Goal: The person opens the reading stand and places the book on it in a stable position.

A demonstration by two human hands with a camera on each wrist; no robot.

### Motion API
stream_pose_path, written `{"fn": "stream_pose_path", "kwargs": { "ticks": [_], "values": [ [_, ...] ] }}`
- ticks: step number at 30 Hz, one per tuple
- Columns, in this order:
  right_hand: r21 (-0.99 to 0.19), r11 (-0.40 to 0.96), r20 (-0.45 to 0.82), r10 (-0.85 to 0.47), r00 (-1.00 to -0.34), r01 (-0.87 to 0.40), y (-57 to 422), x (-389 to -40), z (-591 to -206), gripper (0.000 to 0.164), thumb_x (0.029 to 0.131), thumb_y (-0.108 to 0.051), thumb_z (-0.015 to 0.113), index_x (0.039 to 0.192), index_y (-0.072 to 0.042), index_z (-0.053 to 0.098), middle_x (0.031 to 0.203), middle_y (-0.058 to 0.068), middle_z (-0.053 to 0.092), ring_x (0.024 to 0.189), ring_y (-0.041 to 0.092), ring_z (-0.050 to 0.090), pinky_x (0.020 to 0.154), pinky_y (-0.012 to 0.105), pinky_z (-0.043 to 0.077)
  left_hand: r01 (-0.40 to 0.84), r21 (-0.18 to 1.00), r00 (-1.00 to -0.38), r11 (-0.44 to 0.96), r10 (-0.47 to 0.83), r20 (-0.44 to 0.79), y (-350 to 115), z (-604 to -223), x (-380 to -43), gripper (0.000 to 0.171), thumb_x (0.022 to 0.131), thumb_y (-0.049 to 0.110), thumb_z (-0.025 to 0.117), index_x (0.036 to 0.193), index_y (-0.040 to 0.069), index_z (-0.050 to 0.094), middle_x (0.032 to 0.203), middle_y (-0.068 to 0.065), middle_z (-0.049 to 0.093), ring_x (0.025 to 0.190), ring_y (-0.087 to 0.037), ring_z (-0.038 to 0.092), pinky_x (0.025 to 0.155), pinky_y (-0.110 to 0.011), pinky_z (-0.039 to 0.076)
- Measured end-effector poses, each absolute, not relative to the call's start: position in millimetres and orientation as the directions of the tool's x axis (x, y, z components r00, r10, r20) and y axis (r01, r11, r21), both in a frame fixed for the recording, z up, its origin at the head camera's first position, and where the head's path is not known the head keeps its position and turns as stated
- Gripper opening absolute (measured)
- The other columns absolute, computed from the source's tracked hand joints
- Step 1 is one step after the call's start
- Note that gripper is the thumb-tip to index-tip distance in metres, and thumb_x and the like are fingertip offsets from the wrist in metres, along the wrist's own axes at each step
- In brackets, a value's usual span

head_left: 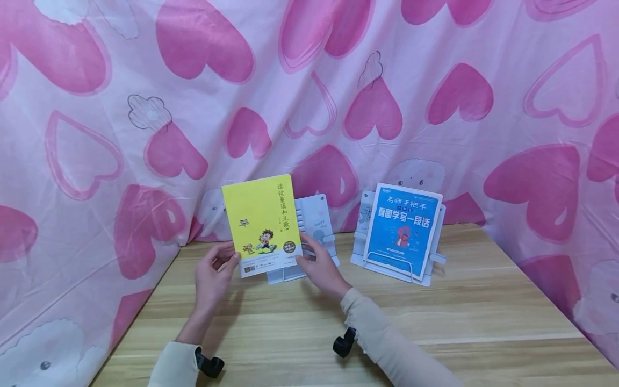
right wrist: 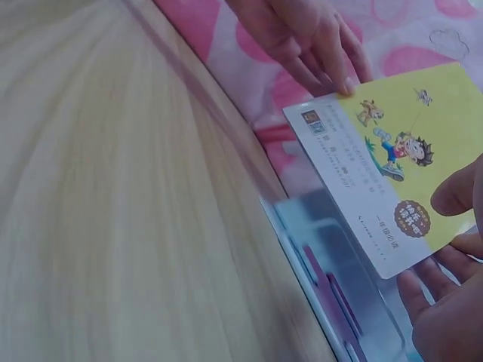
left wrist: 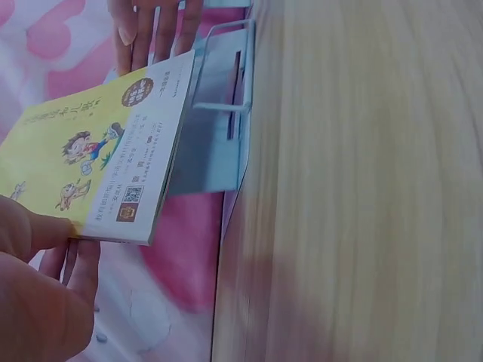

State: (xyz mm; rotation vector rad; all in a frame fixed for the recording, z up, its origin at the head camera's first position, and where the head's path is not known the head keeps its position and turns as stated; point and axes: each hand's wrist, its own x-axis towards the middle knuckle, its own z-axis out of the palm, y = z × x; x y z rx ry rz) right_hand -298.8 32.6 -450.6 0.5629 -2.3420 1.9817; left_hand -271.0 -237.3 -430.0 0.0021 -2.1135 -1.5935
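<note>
A yellow book (head_left: 261, 215) with a cartoon boy and a white lower band is held up between both hands, its cover facing me. My left hand (head_left: 215, 274) pinches its lower left edge, thumb on the cover and fingers behind, as the left wrist view also shows. On the opposite side my right hand (head_left: 321, 266) grips the lower right edge, thumb in front. Behind and partly hidden by the book stands a pale blue book stand (head_left: 316, 217) with a wire holder at its foot. In the right wrist view the book's lower edge is just above that stand (right wrist: 309, 219).
To the right, a blue book (head_left: 403, 231) leans on a second pale blue stand (head_left: 359, 252), behind its wire holder. Both stands are near the back of the wooden table (head_left: 300, 322). A pink heart-patterned cloth (head_left: 309, 107) hangs behind and around the table.
</note>
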Motion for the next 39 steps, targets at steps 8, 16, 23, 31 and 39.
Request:
{"fn": "stream_pose_path", "kwargs": {
  "ticks": [8,16,23,31,39],
  "values": [
    [-0.946,0.143,0.252,-0.234,-0.939,-0.290,63.7,-306.9,-454.2,0.068,0.108,-0.013,0.063,0.169,-0.019,0.036,0.172,0.005,0.044,0.155,0.032,0.048,0.126,0.056,0.042,0.334,0.874,-0.866,0.352,-0.253,0.432,-208.7,-423.8,-282.2,0.030,0.096,0.000,0.079,0.125,0.004,0.078,0.110,-0.023,0.080,0.098,-0.015,0.077,0.084,-0.010,0.058],
    [-0.949,0.155,0.251,-0.157,-0.955,-0.275,83.8,-319.4,-448.2,0.068,0.109,-0.013,0.062,0.170,-0.019,0.035,0.172,0.004,0.043,0.157,0.031,0.045,0.127,0.054,0.041,0.339,0.867,-0.865,0.365,-0.242,0.440,-182.9,-421.8,-301.2,0.031,0.096,0.005,0.082,0.127,0.007,0.079,0.114,-0.020,0.081,0.104,-0.027,0.079,0.087,-0.015,0.061],
    [-0.946,0.136,0.277,-0.124,-0.953,-0.293,92.2,-328.8,-444.8,0.068,0.107,-0.011,0.064,0.169,-0.023,0.037,0.170,0.003,0.046,0.158,0.031,0.042,0.129,0.056,0.039,0.323,0.879,-0.866,0.351,-0.264,0.424,-169.0,-421.0,-314.0,0.031,0.096,0.008,0.083,0.126,0.014,0.080,0.112,-0.013,0.082,0.104,-0.025,0.077,0.086,-0.015,0.060],
    [-0.950,0.132,0.270,-0.112,-0.956,-0.284,95.2,-330.4,-441.3,0.071,0.107,-0.012,0.064,0.169,-0.032,0.035,0.170,-0.001,0.045,0.160,0.028,0.039,0.131,0.057,0.035,0.323,0.894,-0.865,0.311,-0.286,0.412,-161.5,-420.1,-320.3,0.029,0.097,0.010,0.082,0.126,0.014,0.080,0.112,-0.012,0.081,0.106,-0.022,0.072,0.082,-0.017,0.057],
    [-0.948,0.130,0.267,-0.171,-0.948,-0.291,95.7,-329.9,-440.1,0.077,0.109,-0.015,0.062,0.174,-0.029,0.023,0.181,-0.004,0.025,0.168,0.026,0.025,0.134,0.058,0.028,0.334,0.889,-0.846,0.312,-0.316,0.429,-161.0,-426.8,-322.1,0.029,0.098,0.014,0.082,0.126,0.016,0.080,0.113,-0.009,0.082,0.108,-0.021,0.073,0.084,-0.019,0.059]
  ]
}}
